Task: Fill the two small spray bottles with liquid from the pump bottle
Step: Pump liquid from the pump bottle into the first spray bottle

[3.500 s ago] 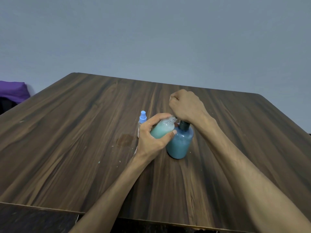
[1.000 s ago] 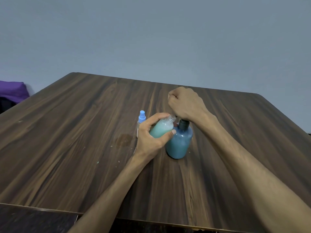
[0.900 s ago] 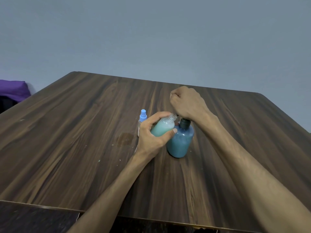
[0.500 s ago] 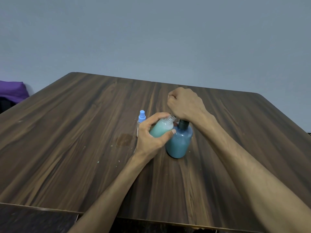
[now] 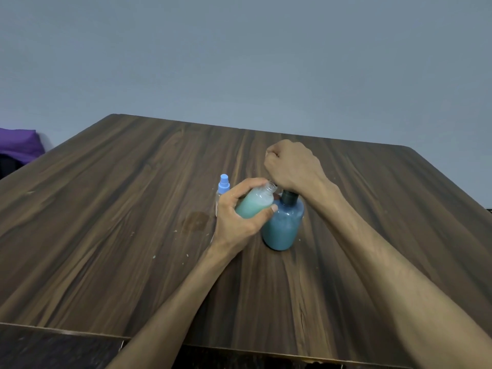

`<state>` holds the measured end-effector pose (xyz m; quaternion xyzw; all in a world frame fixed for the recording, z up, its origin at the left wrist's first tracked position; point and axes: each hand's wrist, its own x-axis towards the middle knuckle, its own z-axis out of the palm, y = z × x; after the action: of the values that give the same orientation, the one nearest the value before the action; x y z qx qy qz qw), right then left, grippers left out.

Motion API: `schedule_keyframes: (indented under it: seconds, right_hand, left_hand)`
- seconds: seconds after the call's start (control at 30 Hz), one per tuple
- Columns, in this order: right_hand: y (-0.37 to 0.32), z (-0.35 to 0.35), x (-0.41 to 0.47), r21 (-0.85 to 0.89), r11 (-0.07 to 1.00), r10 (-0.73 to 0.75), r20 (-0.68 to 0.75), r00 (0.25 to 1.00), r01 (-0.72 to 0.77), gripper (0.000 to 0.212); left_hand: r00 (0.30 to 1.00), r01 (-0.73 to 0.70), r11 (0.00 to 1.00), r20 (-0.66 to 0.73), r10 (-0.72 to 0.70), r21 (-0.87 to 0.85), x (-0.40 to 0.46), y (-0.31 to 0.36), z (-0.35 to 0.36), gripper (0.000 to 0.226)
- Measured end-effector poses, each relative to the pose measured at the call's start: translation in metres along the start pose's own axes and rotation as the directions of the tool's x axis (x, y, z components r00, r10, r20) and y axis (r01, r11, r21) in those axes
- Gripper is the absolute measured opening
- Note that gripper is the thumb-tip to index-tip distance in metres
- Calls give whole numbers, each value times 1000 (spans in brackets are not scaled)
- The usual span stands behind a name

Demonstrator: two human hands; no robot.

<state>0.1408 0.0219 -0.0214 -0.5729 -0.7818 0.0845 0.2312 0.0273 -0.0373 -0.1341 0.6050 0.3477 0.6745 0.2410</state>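
Observation:
My left hand [image 5: 239, 217] grips a small clear spray bottle [image 5: 257, 205] without its cap, tilted, its open neck up against the pump of the blue pump bottle [image 5: 283, 225]. The small bottle holds pale green liquid almost to the neck. My right hand [image 5: 291, 166] is a fist curled over the pump head, which it hides; only the dark collar shows beneath it. A second small spray bottle [image 5: 223, 186] with a light blue spray cap stands upright on the table just behind my left hand, its body mostly hidden.
The dark wooden table [image 5: 133, 209] has a wet stain [image 5: 195, 221] left of my left hand and several small specks around it. A purple cloth [image 5: 17, 141] lies beyond the table's left edge. A grey wall stands behind.
My right fist has bobbed up and down on the pump head; now it sits slightly higher than half a second ago. My left hand keeps the small bottle at the spout.

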Motion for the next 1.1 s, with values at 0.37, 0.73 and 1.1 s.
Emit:
schedule_keyframes:
  seconds: [0.37, 0.73, 1.1]
  right_hand:
    - [2, -6, -1, 18, 1000, -18, -75, 997, 19, 27]
    - [-1, -3, -1, 7, 1000, 9, -16, 1000, -9, 26]
    - [-2, -7, 2, -1, 1000, -3, 20, 1000, 3, 29]
  left_hand:
    - [1000, -6, 1000, -5, 5, -14, -1, -2, -1, 41]
    - [1000, 7, 999, -2, -7, -31, 0, 0, 0, 43]
    - [1000, -11, 1000, 0, 11, -25, -1, -3, -1, 41]
